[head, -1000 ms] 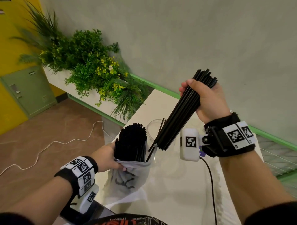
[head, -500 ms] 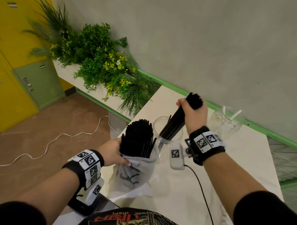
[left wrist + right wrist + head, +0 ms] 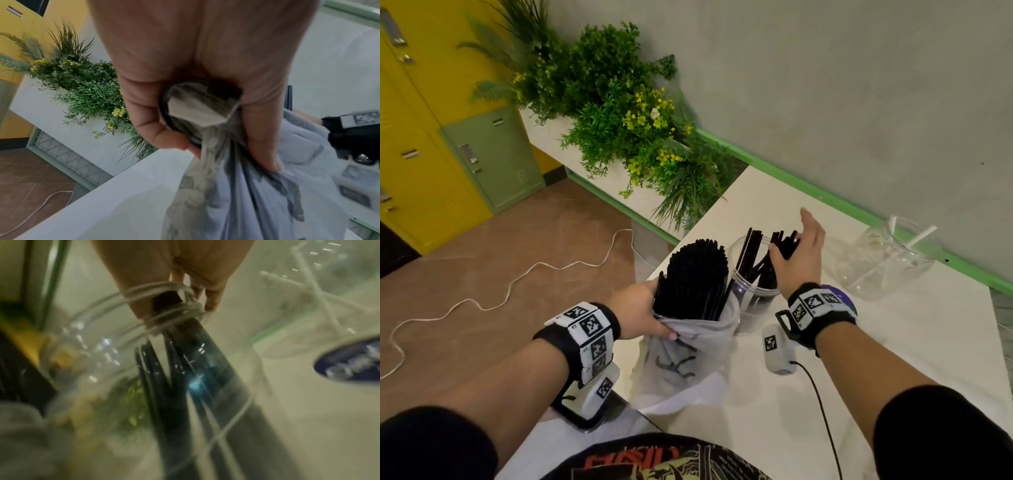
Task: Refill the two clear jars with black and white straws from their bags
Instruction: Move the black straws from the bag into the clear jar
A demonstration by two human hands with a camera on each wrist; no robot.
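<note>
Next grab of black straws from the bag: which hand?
Right, probably. The right hand is open above the near jar, its bundle dropped in. The left hand grips the bag, holding its straws upright.

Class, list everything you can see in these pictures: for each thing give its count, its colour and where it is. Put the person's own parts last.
Black straws in bag: one thick bundle, black, upright in the bag.
Bag: one, translucent white with dark print, on the table's near left part.
Near jar: one, clear, right of the bag, partly filled with black straws.
Far jar: one, clear, near the wall, holding a few white straws.
Table: one, white.
Plants: several, green with yellow flowers, in a white planter by the wall.
Lockers: green and yellow, far left.
Cable: one, white, on the brown floor.
Left hand: grips the bag's neck.
Right hand: fingers spread, against the jar's straws.
</note>
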